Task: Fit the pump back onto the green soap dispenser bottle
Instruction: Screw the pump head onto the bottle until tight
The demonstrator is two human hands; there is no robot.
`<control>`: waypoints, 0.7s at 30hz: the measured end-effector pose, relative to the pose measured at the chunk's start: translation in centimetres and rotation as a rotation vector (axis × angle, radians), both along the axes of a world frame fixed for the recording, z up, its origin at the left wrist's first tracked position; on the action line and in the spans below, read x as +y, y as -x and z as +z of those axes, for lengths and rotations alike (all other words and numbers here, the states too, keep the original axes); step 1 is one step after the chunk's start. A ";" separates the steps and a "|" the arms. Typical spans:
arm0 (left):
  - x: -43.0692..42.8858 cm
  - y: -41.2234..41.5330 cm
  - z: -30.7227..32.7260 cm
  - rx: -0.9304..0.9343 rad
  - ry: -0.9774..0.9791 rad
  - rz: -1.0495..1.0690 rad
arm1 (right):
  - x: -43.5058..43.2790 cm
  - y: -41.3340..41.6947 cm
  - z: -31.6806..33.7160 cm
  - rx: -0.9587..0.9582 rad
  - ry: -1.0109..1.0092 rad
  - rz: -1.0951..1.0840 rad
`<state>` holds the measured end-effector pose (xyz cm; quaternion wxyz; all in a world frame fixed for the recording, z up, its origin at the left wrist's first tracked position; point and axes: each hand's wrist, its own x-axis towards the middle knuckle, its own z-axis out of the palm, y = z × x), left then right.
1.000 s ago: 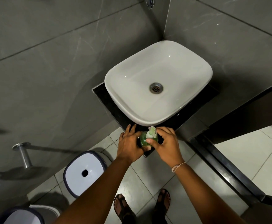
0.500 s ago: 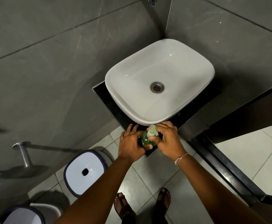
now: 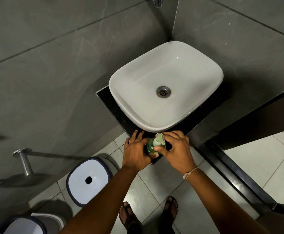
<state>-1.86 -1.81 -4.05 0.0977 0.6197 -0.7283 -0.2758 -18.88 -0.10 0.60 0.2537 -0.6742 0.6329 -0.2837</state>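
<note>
One white basin (image 3: 165,85) with one drain (image 3: 163,92) sits on one black counter (image 3: 104,98). One green soap bottle (image 3: 150,146) carries one pump (image 3: 159,141). Two hands: left hand (image 3: 136,153), right hand (image 3: 178,149). Two white-lidded bins, one whole (image 3: 89,180), one cropped, apparently alike (image 3: 22,225). Two sandalled feet (image 3: 129,215).

I can read no text, brand, number or sign anywhere here. The small green translucent soap bottle (image 3: 150,146) between my hands shows me no legible label from this angle.
</note>
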 end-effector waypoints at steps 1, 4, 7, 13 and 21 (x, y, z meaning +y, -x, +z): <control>0.0 0.0 0.1 0.001 -0.002 0.002 | 0.3 0.2 0.2 -0.026 -0.008 0.012; -0.1 0.1 0.3 -0.024 -0.007 -0.004 | 1.1 1.1 0.8 -0.328 -0.068 -0.020; -0.1 0.1 0.3 -0.035 -0.009 -0.005 | 0.9 1.1 1.5 -0.584 -0.117 -0.077; -0.1 0.1 0.4 -0.033 -0.016 -0.010 | -0.1 -0.3 1.8 -0.680 -0.181 -0.031; -0.2 0.1 0.3 -0.033 -0.006 -0.007 | 0.1 -0.4 1.9 -0.626 -0.148 -0.078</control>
